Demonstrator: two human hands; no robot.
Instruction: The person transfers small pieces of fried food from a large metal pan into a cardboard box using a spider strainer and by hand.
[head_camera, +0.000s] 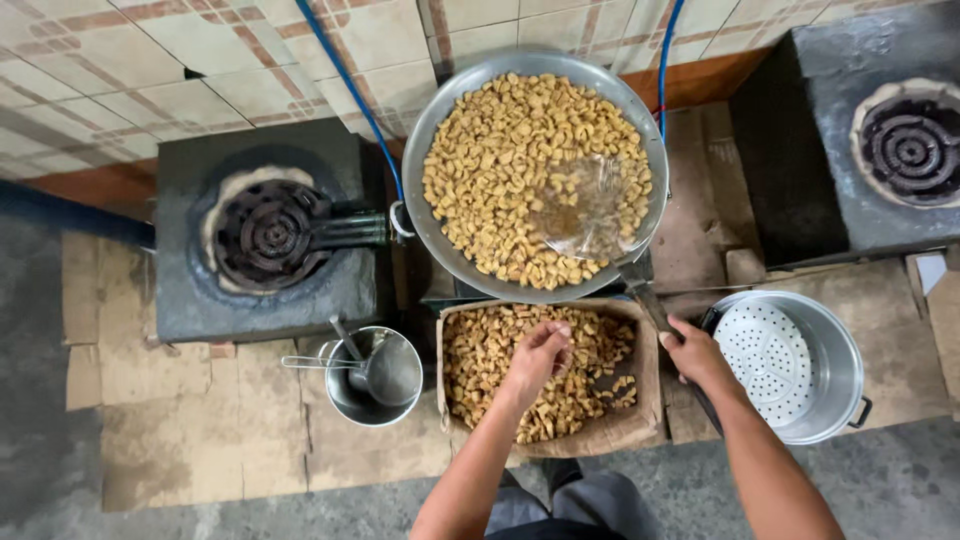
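Reaching into the cardboard box (620, 425), the left hand (538, 358) pinches loose, light snack pieces (500, 350). The right hand (692, 352) grips the handle (650, 305) of the heavy, full pan (535, 175), best held firmly there.

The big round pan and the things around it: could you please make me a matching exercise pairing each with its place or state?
Things:
1. Big round pan
2. Cardboard box
3. Steel pot with perforated insert
4. Small steel pot with ladle

Places or states:
A. under the left hand
B. handle in the right hand
C. at the far right
D. left of the box

Pairs: 1-B, 2-A, 3-C, 4-D
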